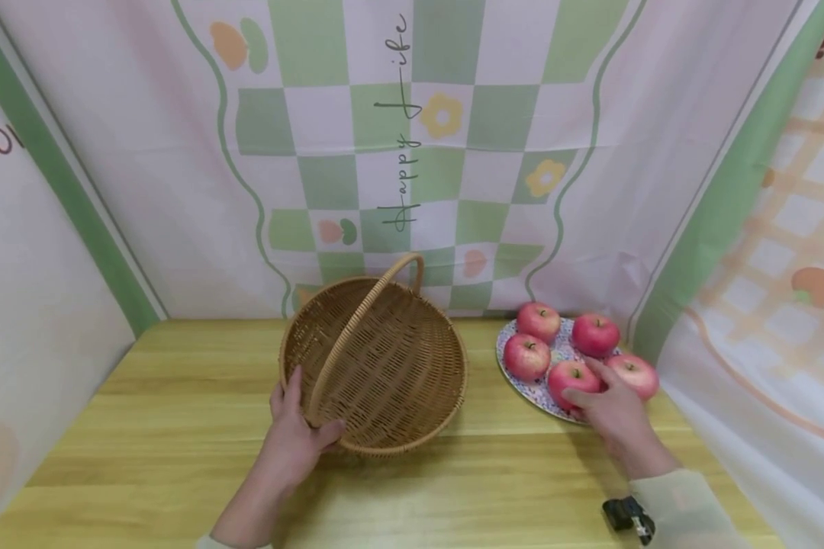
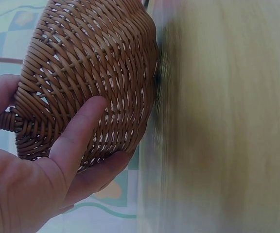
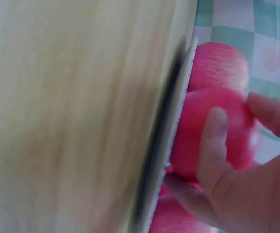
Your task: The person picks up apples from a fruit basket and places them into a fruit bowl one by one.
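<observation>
A round wicker basket [image 1: 398, 366] with an arched handle stands near the middle of the wooden table. My left hand [image 1: 291, 442] grips its near left rim beside the handle's foot. In the left wrist view, the thumb lies over the rim and the fingers spread along the woven outer wall [image 2: 101, 63]. To the right, a patterned plate [image 1: 542, 396] bears several red apples. My right hand [image 1: 618, 415] holds the front apple [image 1: 566, 379], which still sits on the plate. The right wrist view shows thumb and fingers around that apple [image 3: 191, 131]; its far side is hidden.
A small black object [image 1: 628, 517] lies by the right sleeve at the table's front. Printed cloth [image 1: 439, 175] hangs behind the table, and more cloth [image 1: 748, 305] closes off the right side. Other apples [image 1: 595, 335] sit close around the held one.
</observation>
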### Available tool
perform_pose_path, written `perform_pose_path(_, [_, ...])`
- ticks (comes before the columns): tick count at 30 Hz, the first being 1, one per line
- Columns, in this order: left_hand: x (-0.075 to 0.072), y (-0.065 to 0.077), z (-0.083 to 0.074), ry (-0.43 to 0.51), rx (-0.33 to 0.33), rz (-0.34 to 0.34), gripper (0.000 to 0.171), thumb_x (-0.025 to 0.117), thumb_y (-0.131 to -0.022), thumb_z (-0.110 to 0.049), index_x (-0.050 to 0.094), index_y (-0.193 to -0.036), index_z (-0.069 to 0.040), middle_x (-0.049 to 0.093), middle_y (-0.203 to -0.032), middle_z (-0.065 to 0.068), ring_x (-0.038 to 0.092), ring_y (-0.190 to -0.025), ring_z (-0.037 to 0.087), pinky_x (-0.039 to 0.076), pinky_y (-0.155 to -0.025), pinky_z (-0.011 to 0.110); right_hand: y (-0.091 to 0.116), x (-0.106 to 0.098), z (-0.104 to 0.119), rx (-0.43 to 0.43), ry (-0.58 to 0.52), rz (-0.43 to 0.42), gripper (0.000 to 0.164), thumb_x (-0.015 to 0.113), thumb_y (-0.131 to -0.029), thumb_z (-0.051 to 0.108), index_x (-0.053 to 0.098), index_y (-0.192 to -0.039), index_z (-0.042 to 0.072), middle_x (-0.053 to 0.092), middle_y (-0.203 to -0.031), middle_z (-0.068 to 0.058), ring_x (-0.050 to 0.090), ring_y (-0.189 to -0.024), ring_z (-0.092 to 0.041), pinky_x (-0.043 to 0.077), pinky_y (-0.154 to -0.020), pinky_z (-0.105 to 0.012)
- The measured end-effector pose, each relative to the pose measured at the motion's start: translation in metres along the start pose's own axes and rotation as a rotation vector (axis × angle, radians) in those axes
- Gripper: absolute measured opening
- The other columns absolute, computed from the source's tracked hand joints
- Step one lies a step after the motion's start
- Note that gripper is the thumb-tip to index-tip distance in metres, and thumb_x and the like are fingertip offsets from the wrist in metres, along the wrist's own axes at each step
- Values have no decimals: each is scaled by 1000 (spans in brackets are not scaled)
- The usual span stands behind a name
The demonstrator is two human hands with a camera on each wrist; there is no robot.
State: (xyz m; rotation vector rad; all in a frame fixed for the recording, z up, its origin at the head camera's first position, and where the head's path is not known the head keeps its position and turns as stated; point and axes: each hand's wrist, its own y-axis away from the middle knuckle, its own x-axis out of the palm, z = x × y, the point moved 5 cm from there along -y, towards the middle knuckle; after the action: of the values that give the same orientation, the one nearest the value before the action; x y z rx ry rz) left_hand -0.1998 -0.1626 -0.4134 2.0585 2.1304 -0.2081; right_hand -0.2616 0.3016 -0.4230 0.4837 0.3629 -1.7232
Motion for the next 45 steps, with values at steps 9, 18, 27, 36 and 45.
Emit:
perform_pose_path(9, [0,-1,2,24,-5,-10,112,74,-85,-3,-7,-161,-16,-21,-157,26,46,-121,54,58,-77,35,12,-4,33,-168,271,-4,88,72,-87,12,18,-155,-7,28,-146,-42,30,-131,-58,28,-104,-69])
perform_pose_path(18, [-6,1,5,136,-40,-31,115,72,-81,5,-9,-160,-16,-19,-157,27,60,-102,40,59,-74,37,26,0,61,-248,290,-42,79,70,-89,14,28,-153,-5,37,-139,-38,41,-119,-51,36,-94,-67])
perform_pose_path(27, [-34,-9,0,247,-69,19,98,66,-84,6,10,-160,-18,-1,-152,30,57,-108,47,57,-77,51,31,7,81,-281,259,-11,77,70,-88,14,31,-152,-6,36,-145,-36,39,-125,-55,38,-95,-69])
perform_pose_path(36, [-87,-8,-2,191,-54,49,88,53,-86,8,7,-159,-8,36,-141,39,58,-110,50,57,-76,51,43,34,93,-412,366,-4,67,71,-87,15,44,-144,-4,40,-142,-32,37,-128,-50,33,-99,-68])
perform_pose_path(45, [-122,-7,8,146,-73,-18,89,52,-93,3,-6,-160,-11,18,-150,40,54,-116,48,57,-79,50,48,56,116,-371,360,87,67,67,-90,24,41,-148,2,28,-153,-28,31,-134,-51,29,-103,-70])
